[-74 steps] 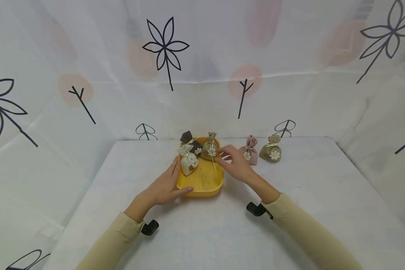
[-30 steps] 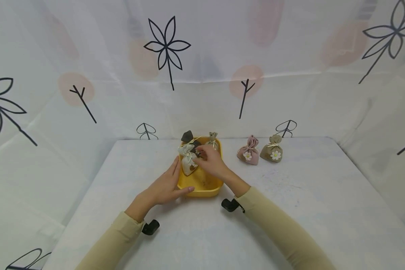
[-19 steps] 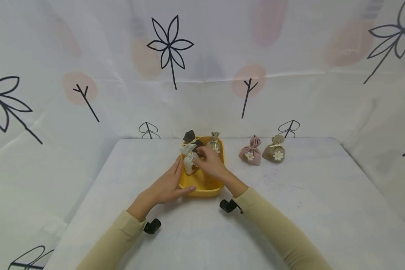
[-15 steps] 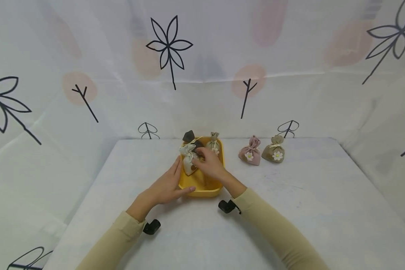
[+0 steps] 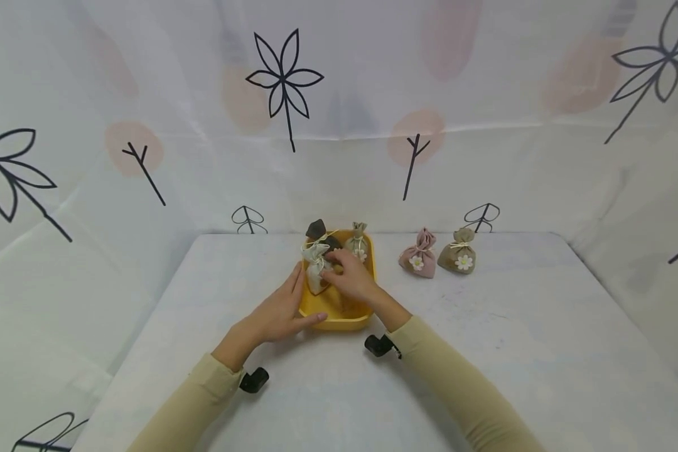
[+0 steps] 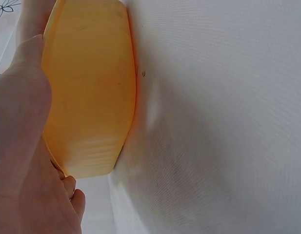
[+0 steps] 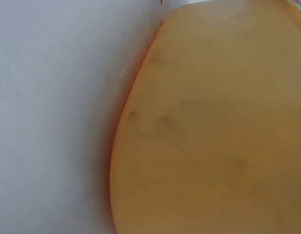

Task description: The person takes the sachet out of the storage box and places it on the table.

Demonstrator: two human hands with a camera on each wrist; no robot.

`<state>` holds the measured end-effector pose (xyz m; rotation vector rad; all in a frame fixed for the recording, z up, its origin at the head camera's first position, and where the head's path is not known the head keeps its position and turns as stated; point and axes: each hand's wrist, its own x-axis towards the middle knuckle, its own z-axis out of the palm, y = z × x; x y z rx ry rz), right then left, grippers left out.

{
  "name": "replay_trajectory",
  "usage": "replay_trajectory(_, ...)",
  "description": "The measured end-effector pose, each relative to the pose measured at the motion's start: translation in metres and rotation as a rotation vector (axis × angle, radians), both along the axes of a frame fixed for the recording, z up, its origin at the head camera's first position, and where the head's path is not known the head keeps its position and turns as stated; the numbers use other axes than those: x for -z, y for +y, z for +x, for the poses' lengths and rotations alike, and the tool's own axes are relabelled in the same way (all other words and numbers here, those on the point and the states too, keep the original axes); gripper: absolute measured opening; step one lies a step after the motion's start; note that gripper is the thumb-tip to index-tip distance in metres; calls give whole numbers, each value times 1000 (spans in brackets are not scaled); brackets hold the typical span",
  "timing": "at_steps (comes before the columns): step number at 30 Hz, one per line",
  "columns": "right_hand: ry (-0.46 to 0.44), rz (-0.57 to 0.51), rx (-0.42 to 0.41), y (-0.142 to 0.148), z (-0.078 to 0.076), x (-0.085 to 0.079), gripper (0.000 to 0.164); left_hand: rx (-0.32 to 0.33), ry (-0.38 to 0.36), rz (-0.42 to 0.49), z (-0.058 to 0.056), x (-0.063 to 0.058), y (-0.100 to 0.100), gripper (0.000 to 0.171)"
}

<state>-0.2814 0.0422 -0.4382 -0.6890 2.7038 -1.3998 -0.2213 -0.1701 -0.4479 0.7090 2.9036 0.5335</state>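
A yellow plastic container (image 5: 336, 324) stands on the table, its rim towards me. My left hand (image 5: 274, 311) grips its left side, the fingers along the outer wall and the thumb over the near rim. A small white drawstring pouch (image 5: 314, 287) leans inside at the left. My right hand (image 5: 353, 276) reaches in over the container, with thumb and fingertips pinching the right side of this pouch. Behind them sit a dark grey pouch (image 5: 316, 228), partly hidden, and a beige pouch (image 5: 357, 242) with a white flower. The right wrist view shows only the container's outer wall (image 7: 204, 122).
To the right of the container, a pink pouch (image 5: 420, 254) and an olive-brown pouch (image 5: 459, 252) stand on the white-covered table (image 5: 520, 351). A patterned white cloth (image 5: 339, 169) hangs behind the table.
My right hand has moved left from the beige pouch to the white pouch and now stays there. The beige pouch stands a little farther back and more upright. The left hand has kept its hold.
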Motion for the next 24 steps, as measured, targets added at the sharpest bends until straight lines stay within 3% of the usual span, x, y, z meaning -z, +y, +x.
replay_trajectory(9,48,14,10,-1,-3,5,33,-3,0,-1,1,-1,1,118)
replay_trajectory(24,34,48,26,-2,0,6,22,-8,-7,5,4,-3,2,116)
